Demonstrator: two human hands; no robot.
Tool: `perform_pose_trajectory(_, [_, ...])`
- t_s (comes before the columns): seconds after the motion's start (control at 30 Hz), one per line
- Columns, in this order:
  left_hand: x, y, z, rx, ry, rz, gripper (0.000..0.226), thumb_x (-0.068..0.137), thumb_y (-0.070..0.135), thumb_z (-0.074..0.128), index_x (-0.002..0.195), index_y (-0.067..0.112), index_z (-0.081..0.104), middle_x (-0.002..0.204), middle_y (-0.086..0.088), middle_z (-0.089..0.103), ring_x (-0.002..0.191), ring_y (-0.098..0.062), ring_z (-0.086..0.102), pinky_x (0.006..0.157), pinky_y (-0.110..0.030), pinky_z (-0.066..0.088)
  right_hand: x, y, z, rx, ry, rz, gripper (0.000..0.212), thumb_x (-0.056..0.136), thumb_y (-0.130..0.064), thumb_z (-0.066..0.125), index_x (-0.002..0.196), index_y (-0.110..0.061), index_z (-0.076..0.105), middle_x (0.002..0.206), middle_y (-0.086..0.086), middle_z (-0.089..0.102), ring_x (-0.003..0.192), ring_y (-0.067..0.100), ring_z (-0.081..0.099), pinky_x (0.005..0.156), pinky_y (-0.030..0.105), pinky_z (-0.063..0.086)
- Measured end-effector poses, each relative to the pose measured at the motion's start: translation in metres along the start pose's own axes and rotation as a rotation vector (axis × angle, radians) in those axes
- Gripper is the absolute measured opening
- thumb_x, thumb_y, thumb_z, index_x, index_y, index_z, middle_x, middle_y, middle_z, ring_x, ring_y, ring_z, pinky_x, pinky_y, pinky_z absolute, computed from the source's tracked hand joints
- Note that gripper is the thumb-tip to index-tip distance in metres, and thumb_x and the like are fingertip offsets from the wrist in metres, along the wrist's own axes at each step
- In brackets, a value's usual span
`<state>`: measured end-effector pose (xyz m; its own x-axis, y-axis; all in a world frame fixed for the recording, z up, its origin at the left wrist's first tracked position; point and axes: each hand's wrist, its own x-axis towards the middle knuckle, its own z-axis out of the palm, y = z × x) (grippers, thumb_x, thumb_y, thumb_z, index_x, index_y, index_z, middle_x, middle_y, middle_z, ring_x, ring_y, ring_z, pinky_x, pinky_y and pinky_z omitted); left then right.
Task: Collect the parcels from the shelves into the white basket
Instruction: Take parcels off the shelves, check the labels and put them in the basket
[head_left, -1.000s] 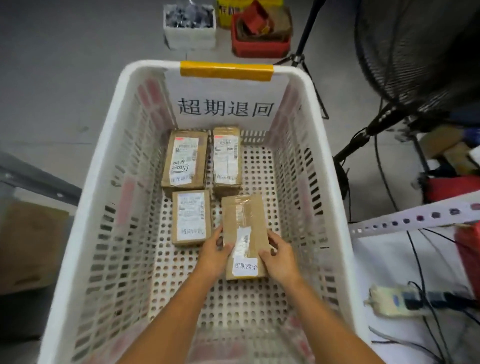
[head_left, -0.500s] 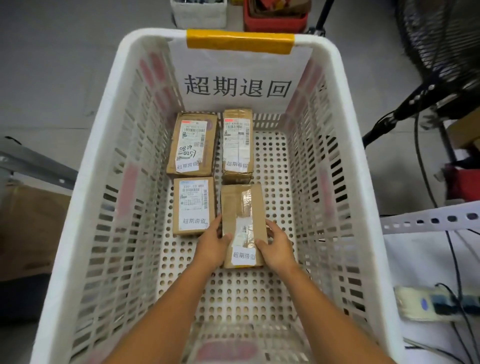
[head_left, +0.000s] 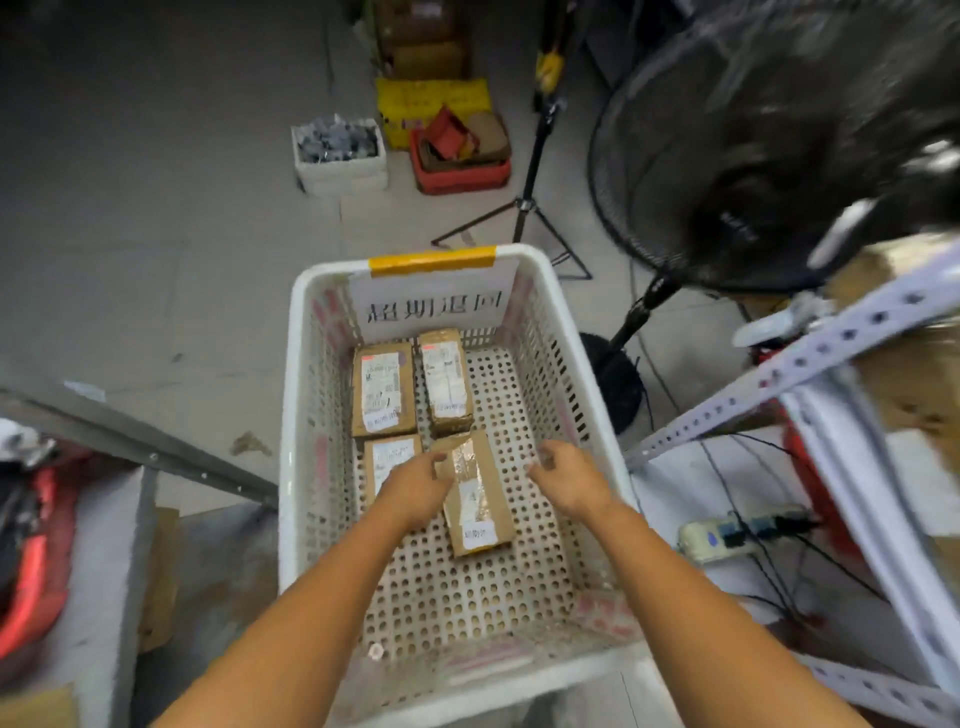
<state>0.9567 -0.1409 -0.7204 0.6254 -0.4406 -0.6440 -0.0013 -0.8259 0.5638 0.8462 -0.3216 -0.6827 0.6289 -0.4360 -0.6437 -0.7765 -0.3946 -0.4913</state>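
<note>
Dim, even light — motion blur throughout, heaviest on the fan (head_left: 769, 156), wide-angle warp at edges

In the white basket (head_left: 289, 415), parcels (head_left: 383, 389) fill the far left — right strip and near floor open.

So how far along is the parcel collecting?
Done: four parcels lie on the floor of the white basket, the nearest parcel slightly askew. In hand: nothing; the left hand hovers by that parcel, the right hand is clear of it, fingers loosely curled. Left: brown boxes, blurred, show on the metal shelf at right; how many remain I cannot tell.
</note>
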Motion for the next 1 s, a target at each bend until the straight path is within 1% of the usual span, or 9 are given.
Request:
perform_pose_trajectory(0.07, [-0.025,0.031,-0.030,0.138,-0.005,0.098,0.046,0.098,0.036,0.047,0.141,0.021,0.042,0.128,-0.006,0.059,0.100,-0.019,0.061,0.081,-0.028,0.046,-0.039,-0.018,-0.031,-0.053,0.058,-0.022,0.052,0.097,-0.033,0.054,0.144,-0.014,0.042,0.143,0.009,0.050,0.125,0.027,0.051,0.104,0.036,0.043])
perform_pose_trajectory(0.13, [-0.052,0.064,-0.056,0.257,-0.007,0.174,0.046,0.098,0.037,0.047,0.141,0.021,0.041,0.137,-0.008,0.053,0.113,-0.025,0.057,0.083,-0.031,0.045,-0.081,-0.031,-0.059,-0.088,0.107,-0.037,0.053,0.098,-0.035,0.052,0.144,-0.014,0.041,0.141,0.009,0.051,0.123,0.029,0.052,0.100,0.037,0.044])
perform_pose_trajectory(0.33, [-0.163,0.154,-0.095,0.481,0.101,0.388,0.049,0.097,0.041,0.047,0.142,0.022,0.041,0.135,-0.008,0.055,0.117,-0.027,0.055,0.095,-0.039,0.047,-0.212,-0.039,-0.124,-0.127,0.273,-0.061,0.052,0.099,-0.037,0.049,0.145,-0.017,0.039,0.141,0.008,0.051,0.124,0.029,0.050,0.098,0.039,0.044])
perform_pose_trajectory(0.5, [-0.265,0.198,-0.089,0.666,0.147,0.530,0.046,0.099,0.037,0.044,0.141,0.022,0.040,0.131,-0.005,0.057,0.109,-0.024,0.058,0.084,-0.037,0.052,-0.326,-0.017,-0.146,-0.170,0.433,-0.111,0.041,0.096,-0.037,0.050,0.130,-0.015,0.053,0.128,0.010,0.060,0.114,0.029,0.055,0.092,0.035,0.045])
perform_pose_trajectory(0.57, [-0.304,0.212,-0.073,0.712,0.171,0.573,0.044,0.099,0.035,0.043,0.141,0.024,0.040,0.126,-0.004,0.059,0.101,-0.022,0.061,0.080,-0.038,0.055,-0.376,0.002,-0.149,-0.168,0.485,-0.123,0.038,0.095,-0.037,0.049,0.126,-0.014,0.055,0.124,0.012,0.061,0.110,0.029,0.057,0.090,0.037,0.047])
perform_pose_trajectory(0.7, [-0.388,0.251,-0.018,0.790,0.124,0.686,0.044,0.096,0.038,0.046,0.139,0.026,0.043,0.126,-0.003,0.060,0.104,-0.023,0.061,0.082,-0.035,0.053,-0.483,0.061,-0.156,-0.170,0.562,-0.078,0.044,0.096,-0.034,0.046,0.136,-0.018,0.050,0.135,0.012,0.055,0.119,0.032,0.053,0.097,0.044,0.046])
perform_pose_trajectory(0.77, [-0.427,0.274,0.015,0.782,0.102,0.795,0.044,0.095,0.038,0.048,0.138,0.027,0.046,0.128,-0.002,0.060,0.108,-0.023,0.060,0.086,-0.034,0.051,-0.534,0.096,-0.168,-0.170,0.613,-0.037,0.041,0.095,-0.032,0.045,0.132,-0.017,0.053,0.136,0.010,0.055,0.119,0.031,0.053,0.096,0.042,0.046])
perform_pose_trajectory(0.9, [-0.503,0.338,0.086,0.749,0.080,1.000,0.041,0.095,0.035,0.050,0.135,0.025,0.050,0.125,-0.002,0.061,0.114,-0.023,0.056,0.096,-0.034,0.045,-0.637,0.174,-0.204,-0.128,0.770,0.102,0.039,0.095,-0.032,0.050,0.129,-0.016,0.056,0.130,0.010,0.059,0.115,0.030,0.056,0.093,0.034,0.046])
perform_pose_trajectory(1.0, [-0.555,0.397,0.146,0.794,0.028,1.160,0.042,0.094,0.039,0.050,0.135,0.027,0.049,0.128,-0.002,0.060,0.115,-0.024,0.056,0.095,-0.034,0.045,-0.713,0.235,-0.230,-0.042,0.885,0.265,0.045,0.094,-0.035,0.051,0.136,-0.020,0.050,0.128,0.009,0.061,0.115,0.030,0.058,0.096,0.033,0.046])
